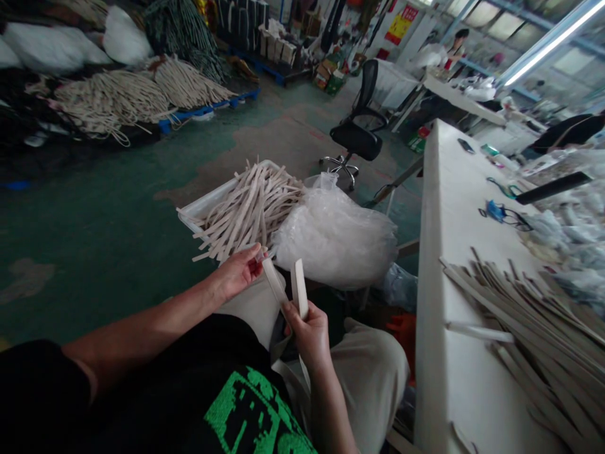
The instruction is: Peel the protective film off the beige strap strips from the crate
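Just on the near side of the white tub point(203, 205), the right hand point(309, 331) is gripping pale flat straps point(299, 289). Two ends are standing up out of the closed fingers and spreading a little apart; whether they are belonging to one folded piece, I cannot tell. The left hand point(239, 271), nearer the tub, is pinching something small and clear between thumb and finger, too blurred to name, close by the tip of one strap end.

A heap of similar pale strips point(258, 205) is filling the tub and spilling over its near edge. A clear plastic bag point(338, 230) is bulging against the tub's right side. Farther right of the tub, a white table point(466, 208) is carrying a loose pile of long strips point(534, 321). Beyond the tub, toward the right, a black swivel chair point(357, 142) is standing on the floor.
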Motion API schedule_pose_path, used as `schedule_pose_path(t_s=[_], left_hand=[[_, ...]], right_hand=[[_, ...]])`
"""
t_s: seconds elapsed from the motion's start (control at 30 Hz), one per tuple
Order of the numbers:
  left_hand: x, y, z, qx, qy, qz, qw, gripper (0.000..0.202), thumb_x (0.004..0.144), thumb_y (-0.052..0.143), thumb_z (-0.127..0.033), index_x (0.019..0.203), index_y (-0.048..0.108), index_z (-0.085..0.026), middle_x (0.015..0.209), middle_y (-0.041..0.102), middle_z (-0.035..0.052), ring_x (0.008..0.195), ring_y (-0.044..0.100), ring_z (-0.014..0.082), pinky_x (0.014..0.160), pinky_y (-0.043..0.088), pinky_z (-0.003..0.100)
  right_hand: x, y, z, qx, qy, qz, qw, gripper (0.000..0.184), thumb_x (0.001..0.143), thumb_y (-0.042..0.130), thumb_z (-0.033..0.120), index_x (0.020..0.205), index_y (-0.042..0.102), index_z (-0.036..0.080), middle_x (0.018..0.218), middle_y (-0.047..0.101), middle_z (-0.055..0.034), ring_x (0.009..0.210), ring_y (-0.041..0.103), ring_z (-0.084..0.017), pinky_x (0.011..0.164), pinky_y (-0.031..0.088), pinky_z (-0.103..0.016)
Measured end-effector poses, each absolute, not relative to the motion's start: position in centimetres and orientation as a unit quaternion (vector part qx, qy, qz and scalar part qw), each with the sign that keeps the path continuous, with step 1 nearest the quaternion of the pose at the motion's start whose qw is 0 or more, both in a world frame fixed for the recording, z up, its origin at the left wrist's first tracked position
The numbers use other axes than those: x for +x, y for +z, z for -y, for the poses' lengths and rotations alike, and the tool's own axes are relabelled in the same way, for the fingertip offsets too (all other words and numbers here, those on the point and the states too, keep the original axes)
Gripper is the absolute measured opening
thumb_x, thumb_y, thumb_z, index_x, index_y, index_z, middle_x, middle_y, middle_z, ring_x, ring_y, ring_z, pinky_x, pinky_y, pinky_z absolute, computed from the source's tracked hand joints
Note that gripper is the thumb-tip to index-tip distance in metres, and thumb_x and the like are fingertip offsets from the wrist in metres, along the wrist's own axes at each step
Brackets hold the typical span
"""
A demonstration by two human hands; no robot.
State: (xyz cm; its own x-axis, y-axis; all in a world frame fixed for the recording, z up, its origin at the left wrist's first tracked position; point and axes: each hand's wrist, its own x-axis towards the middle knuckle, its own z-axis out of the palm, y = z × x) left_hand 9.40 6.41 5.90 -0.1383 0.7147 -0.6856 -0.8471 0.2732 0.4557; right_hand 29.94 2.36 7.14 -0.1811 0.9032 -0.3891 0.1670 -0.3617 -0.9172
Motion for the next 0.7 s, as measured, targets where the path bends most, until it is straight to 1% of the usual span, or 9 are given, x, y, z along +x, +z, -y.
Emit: schedule_pose_path(t_s=[0.07,0.17,0.37,0.53,0.7], left_hand=[[9.2,6.2,-6.5,-0.057,0.598,-0.464,0.651,0.015,0.088,0.077,-0.019,0.077,0.071,-0.012,0.074,0.072,0.0038,0.058,0.065,0.0102,0.055,0.055,0.020],[9.0,6.2,-6.4,-0.028,0.585,-0.469,0.661,0.016,0.086,0.080,-0.021,0.075,0.072,-0.011,0.073,0.072,0.0042,0.059,0.065,0.0105,0.056,0.055,0.020],[8.9,5.0,-5.8,0.024,0.581,-0.459,0.672,0.023,0.074,0.090,-0.023,0.070,0.071,-0.012,0.072,0.072,0.0040,0.059,0.065,0.0108,0.053,0.051,0.019],[9.0,4.2,-5.5,0.030,0.576,-0.462,0.674,0.025,0.070,0.093,-0.023,0.072,0.072,-0.011,0.070,0.072,0.0037,0.058,0.065,0.0108,0.053,0.053,0.019],[9.0,4.1,-5.4,0.028,0.580,-0.472,0.663,0.027,0.066,0.095,-0.024,0.070,0.072,-0.011,0.071,0.073,0.0040,0.059,0.065,0.0109,0.054,0.053,0.019]], right_hand=[[29.6,7.1,-2.3,-0.564,0.593,0.493,0.295,0.048,0.069,0.077,0.062,0.062,0.058,0.018,0.042,0.047,0.0042,0.037,0.035,-0.008,0.039,0.028,-0.022],[29.3,6.8,-2.3,-0.572,0.564,0.519,0.292,0.043,0.073,0.074,0.057,0.061,0.056,0.019,0.043,0.048,0.0037,0.039,0.038,-0.009,0.041,0.028,-0.022],[29.6,6.3,-2.4,-0.588,0.521,0.555,0.274,0.039,0.079,0.065,0.054,0.062,0.056,0.020,0.045,0.049,0.0035,0.041,0.041,-0.010,0.043,0.029,-0.023],[29.9,5.7,-2.3,-0.613,0.437,0.611,0.245,0.043,0.082,0.061,0.058,0.061,0.051,0.022,0.048,0.051,0.0033,0.047,0.042,-0.012,0.047,0.029,-0.023],[30.2,5.2,-2.5,-0.632,0.335,0.667,0.206,0.047,0.083,0.061,0.057,0.058,0.043,0.023,0.050,0.044,0.0048,0.049,0.036,-0.012,0.049,0.025,-0.024]])
